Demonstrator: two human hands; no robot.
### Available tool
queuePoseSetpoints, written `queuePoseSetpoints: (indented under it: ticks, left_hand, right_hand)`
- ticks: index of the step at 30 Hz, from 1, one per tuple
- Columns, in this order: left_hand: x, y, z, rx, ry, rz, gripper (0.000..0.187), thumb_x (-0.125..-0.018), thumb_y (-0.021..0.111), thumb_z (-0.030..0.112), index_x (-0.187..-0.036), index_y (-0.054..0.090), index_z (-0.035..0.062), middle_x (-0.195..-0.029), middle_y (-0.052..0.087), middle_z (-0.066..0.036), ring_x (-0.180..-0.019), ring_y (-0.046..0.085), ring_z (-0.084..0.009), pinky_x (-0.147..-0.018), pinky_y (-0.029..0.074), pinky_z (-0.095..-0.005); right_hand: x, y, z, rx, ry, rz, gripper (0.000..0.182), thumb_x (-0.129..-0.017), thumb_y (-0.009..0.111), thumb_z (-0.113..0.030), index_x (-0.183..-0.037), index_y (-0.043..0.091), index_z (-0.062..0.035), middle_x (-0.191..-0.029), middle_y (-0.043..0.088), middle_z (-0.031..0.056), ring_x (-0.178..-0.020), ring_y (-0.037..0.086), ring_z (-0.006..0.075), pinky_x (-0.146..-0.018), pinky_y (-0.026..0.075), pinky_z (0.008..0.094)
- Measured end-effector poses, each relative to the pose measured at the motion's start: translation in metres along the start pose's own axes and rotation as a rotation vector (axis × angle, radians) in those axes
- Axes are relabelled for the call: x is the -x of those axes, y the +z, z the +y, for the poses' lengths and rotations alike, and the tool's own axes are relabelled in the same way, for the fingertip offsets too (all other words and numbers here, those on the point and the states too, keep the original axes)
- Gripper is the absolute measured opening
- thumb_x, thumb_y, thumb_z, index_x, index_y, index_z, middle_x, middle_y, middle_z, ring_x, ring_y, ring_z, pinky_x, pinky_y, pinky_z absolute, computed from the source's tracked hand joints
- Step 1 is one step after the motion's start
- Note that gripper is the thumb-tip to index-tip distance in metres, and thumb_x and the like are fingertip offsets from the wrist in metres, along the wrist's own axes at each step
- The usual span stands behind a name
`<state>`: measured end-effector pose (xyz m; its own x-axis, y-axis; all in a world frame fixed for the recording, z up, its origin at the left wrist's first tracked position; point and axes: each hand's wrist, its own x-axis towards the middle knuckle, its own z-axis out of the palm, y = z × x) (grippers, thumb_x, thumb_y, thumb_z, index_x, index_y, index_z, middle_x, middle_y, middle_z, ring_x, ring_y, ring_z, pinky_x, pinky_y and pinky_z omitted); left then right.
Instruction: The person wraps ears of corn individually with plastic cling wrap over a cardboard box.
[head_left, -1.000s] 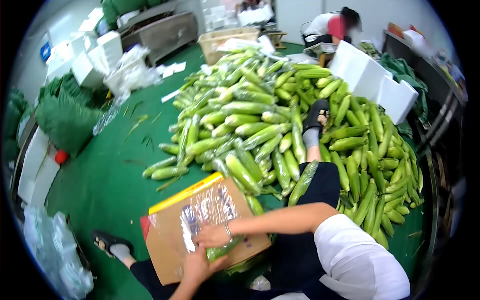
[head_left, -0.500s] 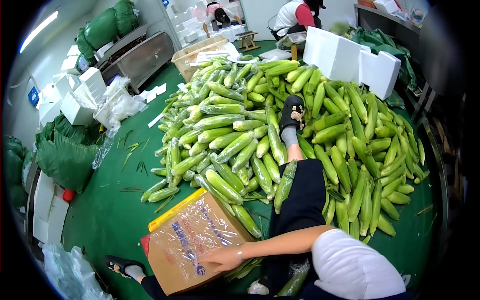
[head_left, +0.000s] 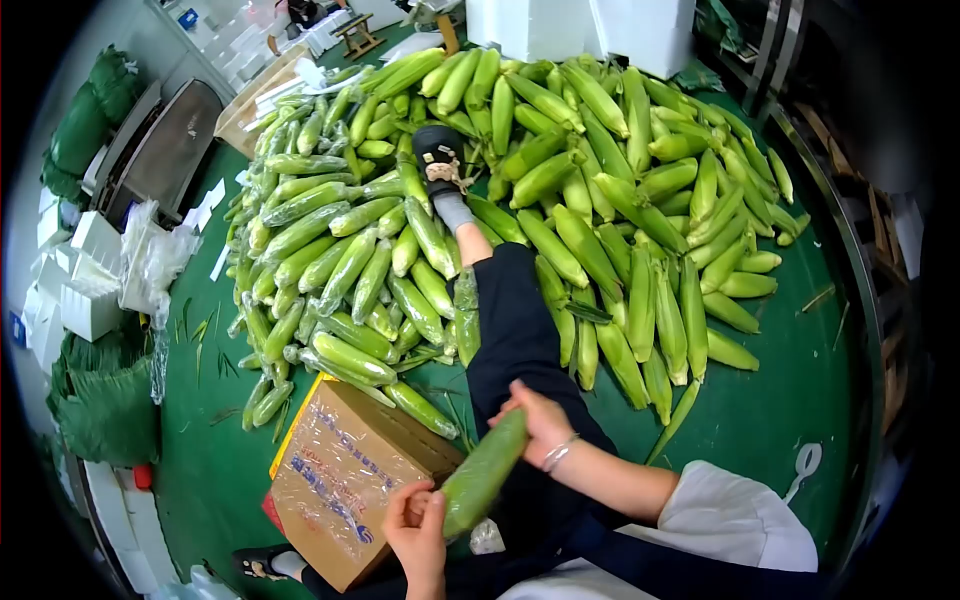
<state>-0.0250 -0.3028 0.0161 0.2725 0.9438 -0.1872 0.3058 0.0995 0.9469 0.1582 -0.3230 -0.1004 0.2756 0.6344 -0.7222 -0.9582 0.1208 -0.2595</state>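
Across my lap lies a green ear of corn [head_left: 485,475], tilted and still in its husk, with a shiny film-like surface. My right hand [head_left: 540,420] is closed around its upper end. At the lower end, my left hand [head_left: 415,525] has its fingers curled in, the thumb against the corn; whether it pinches film there is hard to see. Left of my hands stands a cardboard box [head_left: 335,480] with clear plastic film spread over its top. Another film-wrapped ear [head_left: 467,320] rests against my leg.
Film-wrapped corn [head_left: 320,240] is heaped to the left of my outstretched leg, unwrapped corn [head_left: 620,220] to the right. White foam boxes [head_left: 540,30] stand behind the pile. Green sacks [head_left: 100,400] sit at the left, and a metal rack [head_left: 840,220] runs along the right.
My right hand has left the film on the box and now holds an ear of corn. My left hand has come into view at its other end. The view has shifted right and down.
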Motion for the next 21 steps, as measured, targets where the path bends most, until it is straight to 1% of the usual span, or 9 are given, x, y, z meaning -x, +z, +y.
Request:
queuePoseSetpoints:
  ticks: [1, 4, 8, 10, 13, 14, 15, 18, 21]
  left_hand:
    - [-0.001, 0.006, 0.005, -0.005, -0.001, -0.004, 0.012, -0.087, 0.061, -0.001, -0.099, 0.061, -0.0020, -0.087, 0.062, -0.007, -0.076, 0.055, -0.0101, -0.067, 0.046, -0.0243]
    - [-0.021, 0.021, 0.009, -0.073, 0.899, 0.422, 0.013, -0.085, 0.053, 0.005, -0.096, 0.054, -0.0018, -0.085, 0.056, -0.011, -0.081, 0.052, -0.0221, -0.077, 0.046, -0.0358]
    - [-0.060, 0.066, 0.002, 0.080, 0.643, 0.449, 0.035, -0.077, 0.066, 0.006, -0.108, 0.053, -0.0020, -0.095, 0.059, -0.013, -0.094, 0.057, -0.0226, -0.088, 0.046, -0.0362]
    - [-0.091, 0.050, -0.005, -0.272, 0.545, 0.384, 0.040, -0.074, 0.071, 0.003, -0.109, 0.053, -0.0029, -0.097, 0.062, -0.013, -0.091, 0.060, -0.0224, -0.084, 0.049, -0.0358]
    - [-0.158, 0.041, -0.019, 0.093, 0.379, 0.290, 0.028, -0.081, 0.068, 0.006, -0.103, 0.053, -0.0017, -0.081, 0.062, -0.011, -0.062, 0.060, -0.0181, -0.057, 0.050, -0.0293]
    - [-0.185, 0.040, -0.021, 0.138, 0.234, 0.282, 0.026, -0.082, 0.068, 0.007, -0.102, 0.053, -0.0014, -0.078, 0.062, -0.010, -0.057, 0.059, -0.0175, -0.052, 0.048, -0.0294]
    - [-0.212, 0.040, -0.026, 0.189, 0.091, 0.281, 0.025, -0.083, 0.068, 0.008, -0.100, 0.053, -0.0010, -0.075, 0.061, -0.009, -0.053, 0.057, -0.0169, -0.047, 0.047, -0.0294]
    - [-0.280, 0.041, -0.052, 0.004, -0.022, 0.248, 0.044, -0.080, 0.072, 0.010, -0.116, 0.051, -0.0031, -0.090, 0.062, -0.012, -0.071, 0.061, -0.0209, -0.062, 0.051, -0.0311]
    - [-0.343, 0.057, -0.032, -0.187, 0.322, 0.234, 0.065, -0.072, 0.080, 0.017, -0.124, 0.047, -0.0036, -0.104, 0.062, -0.015, -0.089, 0.061, -0.0255, -0.080, 0.050, -0.0339]
  right_hand:
    - [-0.002, 0.006, 0.009, 0.001, 0.144, 0.026, 0.032, -0.095, 0.060, -0.031, -0.076, 0.057, -0.0043, -0.073, 0.060, 0.0095, -0.074, 0.063, 0.0248, -0.070, 0.054, 0.0418]
    - [-0.001, 0.024, 0.057, -0.023, 0.381, -0.214, 0.028, -0.097, 0.053, -0.031, -0.087, 0.060, -0.0058, -0.085, 0.064, 0.0107, -0.083, 0.064, 0.0232, -0.079, 0.052, 0.0399]
    - [0.020, 0.061, 0.077, -0.042, 0.594, -0.473, 0.028, -0.099, 0.045, -0.032, -0.110, 0.060, -0.0100, -0.110, 0.064, 0.0043, -0.097, 0.060, 0.0149, -0.088, 0.049, 0.0328]
    - [0.009, 0.081, 0.062, 0.187, 0.635, -0.462, 0.035, -0.101, 0.042, -0.036, -0.120, 0.056, -0.0109, -0.115, 0.063, 0.0020, -0.101, 0.059, 0.0136, -0.087, 0.049, 0.0318]
    - [-0.014, 0.094, 0.000, 0.812, 0.200, -0.811, 0.043, -0.097, 0.048, -0.040, -0.125, 0.051, -0.0083, -0.098, 0.065, 0.0022, -0.086, 0.063, 0.0174, -0.074, 0.051, 0.0341]
    - [-0.021, 0.107, -0.054, 1.235, -0.283, -1.127, 0.044, -0.092, 0.057, -0.033, -0.124, 0.051, -0.0028, -0.087, 0.067, 0.0089, -0.083, 0.066, 0.0246, -0.072, 0.052, 0.0369]
    - [-0.044, 0.125, -0.090, 1.439, -0.833, -1.057, 0.044, -0.087, 0.060, -0.024, -0.120, 0.051, 0.0034, -0.080, 0.066, 0.0148, -0.079, 0.066, 0.0327, -0.071, 0.052, 0.0383]
    - [-0.226, 0.139, -0.164, 1.524, -1.541, -0.039, 0.019, -0.079, 0.057, -0.014, -0.091, 0.057, 0.0011, -0.087, 0.060, 0.0231, -0.082, 0.059, 0.0396, -0.072, 0.047, 0.0480]
    - [-0.333, 0.134, -0.224, 2.131, -0.941, 0.207, 0.026, -0.079, 0.056, -0.012, -0.099, 0.066, 0.0012, -0.110, 0.062, 0.0253, -0.105, 0.059, 0.0377, -0.091, 0.048, 0.0417]
